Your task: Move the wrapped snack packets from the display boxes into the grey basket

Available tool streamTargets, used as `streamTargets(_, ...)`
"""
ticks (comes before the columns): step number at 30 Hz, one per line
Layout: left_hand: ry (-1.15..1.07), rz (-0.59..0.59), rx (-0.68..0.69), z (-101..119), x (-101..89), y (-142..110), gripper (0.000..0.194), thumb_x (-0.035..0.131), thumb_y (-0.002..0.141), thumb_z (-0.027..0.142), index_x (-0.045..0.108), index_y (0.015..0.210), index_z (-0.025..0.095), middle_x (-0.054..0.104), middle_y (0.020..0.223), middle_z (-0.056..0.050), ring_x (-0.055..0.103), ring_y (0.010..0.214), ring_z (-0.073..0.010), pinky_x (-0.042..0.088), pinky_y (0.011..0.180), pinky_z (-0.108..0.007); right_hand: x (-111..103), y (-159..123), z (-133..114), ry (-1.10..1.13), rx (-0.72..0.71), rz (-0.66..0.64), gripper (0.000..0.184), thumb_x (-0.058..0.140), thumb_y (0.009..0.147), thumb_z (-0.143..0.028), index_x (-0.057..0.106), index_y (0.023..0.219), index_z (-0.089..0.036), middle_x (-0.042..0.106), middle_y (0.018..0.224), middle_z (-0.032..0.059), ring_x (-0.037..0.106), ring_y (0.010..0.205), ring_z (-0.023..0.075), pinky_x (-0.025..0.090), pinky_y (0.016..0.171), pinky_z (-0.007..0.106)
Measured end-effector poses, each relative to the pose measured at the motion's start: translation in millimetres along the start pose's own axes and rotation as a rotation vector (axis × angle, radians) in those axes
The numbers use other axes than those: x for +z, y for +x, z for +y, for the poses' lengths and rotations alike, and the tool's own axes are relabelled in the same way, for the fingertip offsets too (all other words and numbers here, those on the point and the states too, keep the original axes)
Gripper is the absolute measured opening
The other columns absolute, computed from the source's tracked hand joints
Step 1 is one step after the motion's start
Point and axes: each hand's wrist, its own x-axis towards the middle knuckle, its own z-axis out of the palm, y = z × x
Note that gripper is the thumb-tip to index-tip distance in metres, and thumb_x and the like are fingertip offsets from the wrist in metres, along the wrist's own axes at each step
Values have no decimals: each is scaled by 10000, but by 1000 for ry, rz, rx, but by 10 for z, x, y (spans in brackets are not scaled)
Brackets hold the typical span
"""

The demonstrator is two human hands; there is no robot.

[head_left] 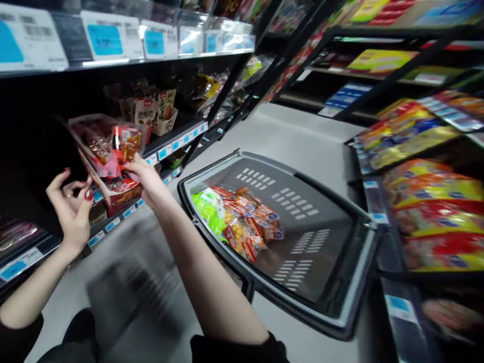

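Observation:
On the shelf at left stands an open display box (123, 199) of small red and clear snack packets (98, 143). My right hand (147, 179) reaches to its near side, fingers closed on a small snack packet (131, 143) with brown contents. Part of its grip is hidden by the hand itself. Close to the box's left side is my left hand (73, 214), fingers bent and apart, apparently with nothing in it. Below and right, a grey shopping basket (302, 181) holds a bright green bag (209, 212) and several orange-and-red snack packets (247, 222).
Brown snack cartons (164, 113) sit behind the display box. A shelf edge with price tags (104, 40) runs above my hands. At right, another shelf carries colourful bags (438, 212). Grey floor (280, 123) lies beyond the basket.

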Motion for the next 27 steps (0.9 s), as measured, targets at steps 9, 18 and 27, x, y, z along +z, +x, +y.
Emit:
streamTargets(9, -389, -309, -695, 424, 23, 80, 247, 361, 927, 282, 405, 1125, 141, 532, 1121, -77, 579, 1047, -157, 429, 951, -381, 226, -832, -566, 214, -21, 2, 456, 144, 819, -56, 589, 898, 6, 658, 1113, 40, 625, 1033, 122, 454, 845, 283)
streamTargets(18, -309, -440, -897, 1230, -312, 185, 558, 372, 816, 647, 547, 994, 147, 595, 1055, -153, 560, 1020, -291, 448, 883, -463, 658, -1622, -732, 220, 62, 176, 282, 383, 830, -128, 603, 839, -305, 681, 615, -51, 671, 740, 174, 569, 785, 424)
streamTargets(27, -487, -419, -1052, 1620, -376, -178, 428, 356, 864, 546, 569, 914, 178, 566, 811, -50, 557, 724, -207, 491, 767, -410, 779, -2185, -901, 125, -87, 257, 361, 434, 690, -49, 598, 960, -224, 688, 627, -48, 679, 591, 164, 581, 697, 340)
